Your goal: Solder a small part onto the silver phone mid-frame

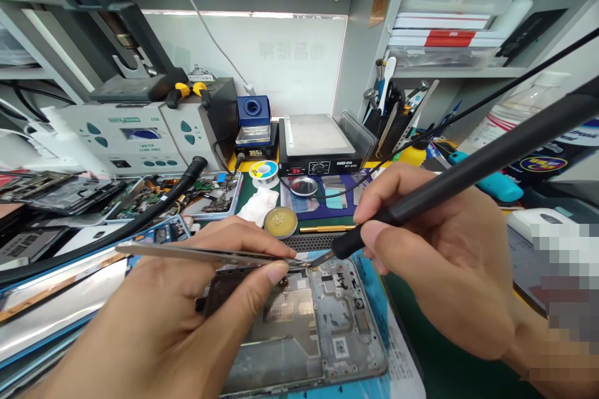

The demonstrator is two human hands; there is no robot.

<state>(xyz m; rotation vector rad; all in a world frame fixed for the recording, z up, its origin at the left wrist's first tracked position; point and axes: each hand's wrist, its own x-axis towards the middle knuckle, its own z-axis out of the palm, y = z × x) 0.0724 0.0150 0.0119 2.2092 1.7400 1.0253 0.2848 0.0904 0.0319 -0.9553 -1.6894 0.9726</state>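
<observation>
An opened phone frame (322, 318) with bare circuit boards lies on a blue mat in front of me. My left hand (187, 312) pinches metal tweezers (196, 254), and their tips reach the top edge of the phone. My right hand (440, 262) grips a black soldering iron (468, 168) like a pen. Its tip (321, 257) meets the tweezer tips at the phone's upper edge. The iron's cable runs up to the right.
A round flux tin (280, 222), solder spool (264, 170), heating plate (321, 144) and soldering station (140, 137) stand behind the phone. Trays of phone parts (187, 193) lie left. A tool holder (393, 112) and bottles (528, 112) stand right. A black hose (154, 206) crosses the left side.
</observation>
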